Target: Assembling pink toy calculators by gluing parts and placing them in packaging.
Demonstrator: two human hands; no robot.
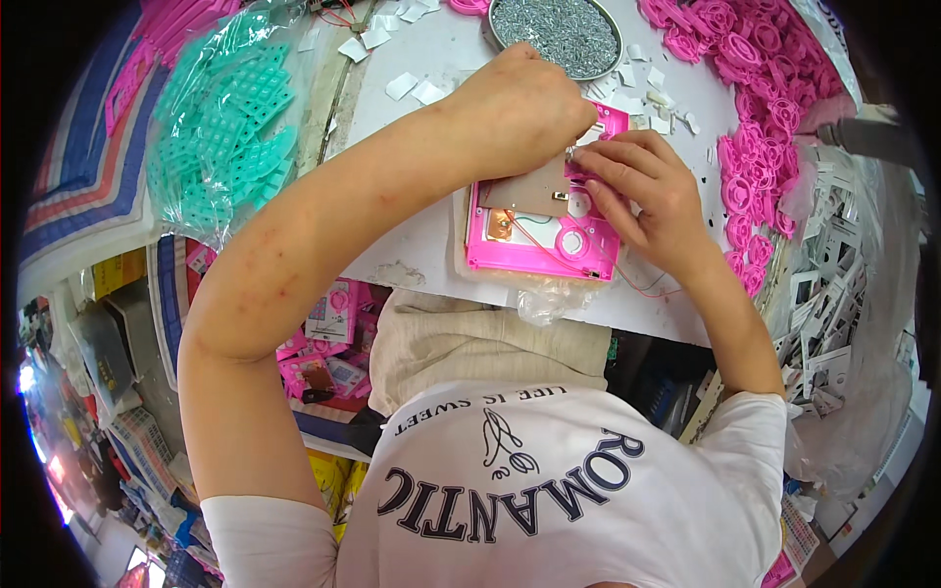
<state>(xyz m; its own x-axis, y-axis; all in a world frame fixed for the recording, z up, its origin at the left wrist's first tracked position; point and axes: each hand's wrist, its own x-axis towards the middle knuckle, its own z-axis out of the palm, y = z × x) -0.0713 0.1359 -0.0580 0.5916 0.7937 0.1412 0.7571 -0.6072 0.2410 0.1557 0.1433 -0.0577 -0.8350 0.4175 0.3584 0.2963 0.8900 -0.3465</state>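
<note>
Crowding the pink casing (542, 245): screw dish (556, 34), pink rings (755, 59); both hands' fingers (598, 162) pinch its top edge.

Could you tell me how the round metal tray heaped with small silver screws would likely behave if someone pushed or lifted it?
The round metal tray looks filled nearly to its rim with small silver screws, so it is probably heavy for its size. Pushed across the white tabletop, it would likely slide rather than tip, being wide and shallow. Tilted when lifted, the loose screws would probably spill.

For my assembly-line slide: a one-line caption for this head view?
Both hands, left hand and right hand, work on an open pink plastic casing beside a tray of small metal screws.
</note>
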